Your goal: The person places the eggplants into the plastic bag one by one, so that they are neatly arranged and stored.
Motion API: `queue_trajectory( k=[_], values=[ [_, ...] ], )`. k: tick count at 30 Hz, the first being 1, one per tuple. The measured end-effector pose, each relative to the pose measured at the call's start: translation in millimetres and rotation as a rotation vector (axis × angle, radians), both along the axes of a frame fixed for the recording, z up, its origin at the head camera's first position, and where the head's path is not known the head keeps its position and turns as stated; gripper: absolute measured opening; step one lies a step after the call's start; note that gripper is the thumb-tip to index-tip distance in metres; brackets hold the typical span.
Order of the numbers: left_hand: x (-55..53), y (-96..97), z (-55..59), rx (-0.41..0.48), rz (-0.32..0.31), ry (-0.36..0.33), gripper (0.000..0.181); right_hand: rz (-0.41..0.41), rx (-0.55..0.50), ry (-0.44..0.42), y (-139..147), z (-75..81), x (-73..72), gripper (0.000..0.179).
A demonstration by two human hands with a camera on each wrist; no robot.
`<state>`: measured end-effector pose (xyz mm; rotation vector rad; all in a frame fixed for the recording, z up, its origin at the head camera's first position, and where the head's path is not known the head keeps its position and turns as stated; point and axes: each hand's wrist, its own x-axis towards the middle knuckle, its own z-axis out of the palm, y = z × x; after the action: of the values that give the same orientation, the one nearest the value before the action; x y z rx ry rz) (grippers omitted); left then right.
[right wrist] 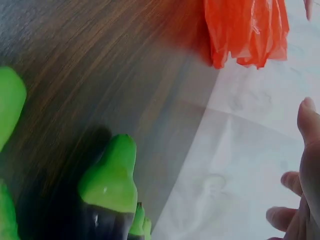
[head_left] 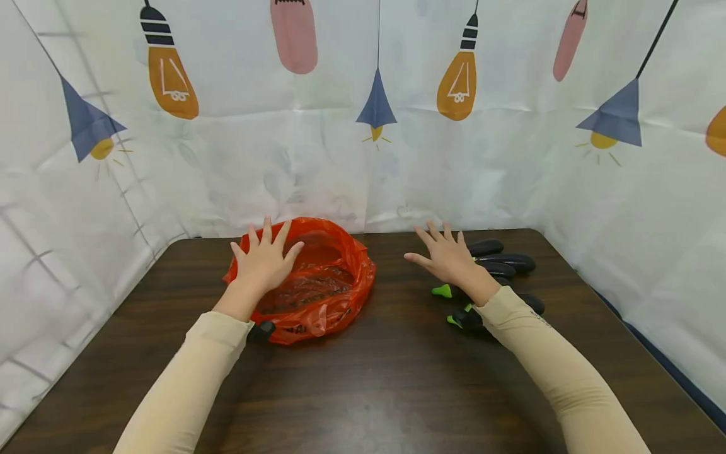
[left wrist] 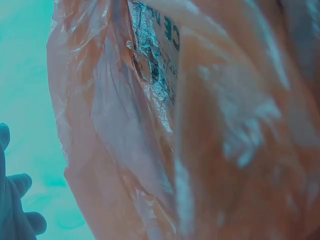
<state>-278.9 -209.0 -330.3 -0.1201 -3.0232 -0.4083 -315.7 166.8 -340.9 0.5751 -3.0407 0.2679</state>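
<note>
A red plastic bag (head_left: pixel 363 277) stands with its mouth open on the left part of the table. My left hand (head_left: pixel 262 265) is spread above its left side, fingers apart, holding nothing. The left wrist view is filled mostly by the bag's crinkled plastic (left wrist: pixel 120 125), with part of that hand (left wrist: pixel 15 200) at the left edge. To the right lie several dark eggplants (head_left: pixel 510 261) with green caps. Over their left end my right hand (head_left: pixel 448 255) hovers, fingers spread and nothing in it. One eggplant's cap (right wrist: pixel 112 175) shows close up in the right wrist view; my forearm hides some eggplants.
The dark wooden table (head_left: pixel 363 391) reaches back to a white curtain (head_left: pixel 482 170) printed with lamps and bulbs. The same cloth runs along both sides. A small black device (head_left: pixel 261 331) sits at my left wrist.
</note>
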Motion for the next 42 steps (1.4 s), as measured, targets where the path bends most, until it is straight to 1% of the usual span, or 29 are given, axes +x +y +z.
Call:
queue_trajectory(
  k=[4,11,17,23,28,34,38,42],
  values=[
    [1.9,-4.4,1.4,-0.01,-0.01,-0.004,0.076,0.033,-0.003,0.014,6.1,2.3,2.0,0.081],
    [7.3,-12.1,4.0,-0.001,-0.038,0.018,0.076,0.082,-0.026,0.016,21.3,7.2,5.3,0.081],
    [10.2,-20.4,4.4,0.003,-0.053,0.051,0.076,0.091,-0.029,0.055,36.2,11.7,7.7,0.077],
    [11.2,-29.5,2.3,0.009,-0.074,0.08,0.078,0.114,-0.068,0.054,51.3,16.6,10.9,0.075],
    [11.3,-36.8,-0.1,0.009,-0.086,0.107,0.079,0.133,-0.109,0.024,63.8,19.0,11.5,0.071],
    [13.2,-46.3,-3.4,0.008,-0.126,0.128,0.076,0.164,-0.165,-0.066,78.6,19.7,9.2,0.068],
    [13.8,-53.3,-6.2,0.001,-0.152,0.144,0.075,0.166,-0.191,-0.102,87.5,20.0,8.6,0.065],
    [14.4,-60.8,-9.0,-0.014,-0.159,0.15,0.075,0.158,-0.209,-0.118,95.3,20.3,9.6,0.061]
  ],
)
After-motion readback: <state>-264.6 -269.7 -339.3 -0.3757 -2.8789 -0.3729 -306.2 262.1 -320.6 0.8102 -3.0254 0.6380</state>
